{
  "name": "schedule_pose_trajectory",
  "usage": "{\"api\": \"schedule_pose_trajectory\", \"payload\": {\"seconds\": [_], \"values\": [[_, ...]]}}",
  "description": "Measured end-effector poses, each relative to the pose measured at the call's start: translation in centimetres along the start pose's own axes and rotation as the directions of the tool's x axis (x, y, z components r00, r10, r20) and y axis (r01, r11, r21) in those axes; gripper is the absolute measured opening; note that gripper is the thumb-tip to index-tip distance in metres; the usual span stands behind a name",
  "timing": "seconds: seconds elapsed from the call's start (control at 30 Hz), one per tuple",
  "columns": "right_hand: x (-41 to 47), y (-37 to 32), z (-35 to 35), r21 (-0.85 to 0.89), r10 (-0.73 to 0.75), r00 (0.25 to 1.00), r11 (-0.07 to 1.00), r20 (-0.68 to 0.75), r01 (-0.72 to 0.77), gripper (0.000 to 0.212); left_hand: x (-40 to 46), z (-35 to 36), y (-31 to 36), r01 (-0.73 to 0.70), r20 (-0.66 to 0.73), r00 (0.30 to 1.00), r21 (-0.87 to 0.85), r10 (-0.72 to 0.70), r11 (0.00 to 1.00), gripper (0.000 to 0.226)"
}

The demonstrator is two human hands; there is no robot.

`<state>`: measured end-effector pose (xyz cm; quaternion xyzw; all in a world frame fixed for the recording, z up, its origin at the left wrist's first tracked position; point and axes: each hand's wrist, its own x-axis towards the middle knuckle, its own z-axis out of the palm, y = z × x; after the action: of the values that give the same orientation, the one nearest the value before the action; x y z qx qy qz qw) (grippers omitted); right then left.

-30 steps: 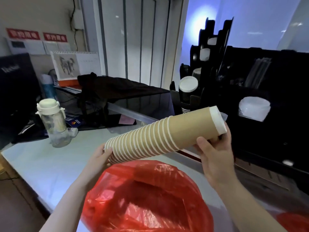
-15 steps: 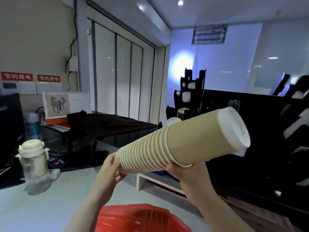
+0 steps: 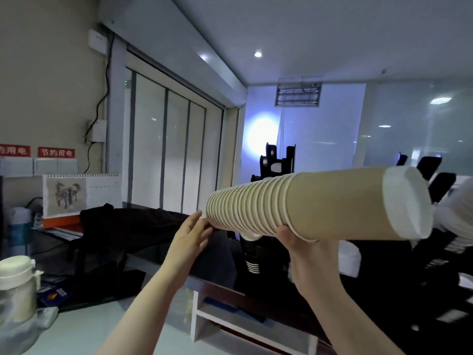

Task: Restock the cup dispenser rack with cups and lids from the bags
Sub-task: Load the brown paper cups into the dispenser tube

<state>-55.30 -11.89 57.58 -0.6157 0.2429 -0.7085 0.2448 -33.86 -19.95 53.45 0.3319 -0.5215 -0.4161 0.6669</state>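
Note:
A long stack of brown paper cups with white rims lies nearly level, raised in front of my face, its white base end to the right. My right hand grips the stack from underneath near its middle. My left hand touches the open rim end with straight fingers. Behind the stack stands the black cup dispenser rack, with a white-rimmed cup in a lower slot. At the far right, blurred white lids sit in the rack. No bag is in view.
A pale counter runs below my arms, with a white-capped water bottle at the left. A desk calendar and a black bag sit behind it. A white shelf unit stands under the rack.
Both hands have lifted the cup stack up and to the right, toward the rack. My view has tilted upward, and the red bag has dropped out of sight.

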Motion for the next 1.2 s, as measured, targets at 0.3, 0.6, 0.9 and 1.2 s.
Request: {"api": "schedule_pose_trajectory", "payload": {"seconds": [0.3,0.6,0.9,1.2], "values": [[6.0,-1.1,-2.7,-0.118,-0.259,0.949,0.963,-0.179,0.241,0.065,3.2,3.4,1.0,-0.108,0.061,0.994,0.252,0.096,0.962,0.035],[9.0,0.0,-3.7,-0.211,-0.368,0.907,0.922,-0.207,0.325,0.063,5.7,4.7,-0.3,-0.180,0.149,0.980,0.419,0.129,0.890,0.045],[13.7,-0.3,-3.0,-0.225,-0.407,0.896,0.903,-0.179,0.366,0.063,10.1,7.2,1.9,-0.318,0.269,0.941,0.500,0.204,0.805,0.044],[19.0,-1.1,-3.5,-0.322,-0.393,0.916,0.880,-0.083,0.348,0.084,13.4,8.3,3.3,-0.389,0.343,0.913,0.573,0.221,0.721,0.049]]}}
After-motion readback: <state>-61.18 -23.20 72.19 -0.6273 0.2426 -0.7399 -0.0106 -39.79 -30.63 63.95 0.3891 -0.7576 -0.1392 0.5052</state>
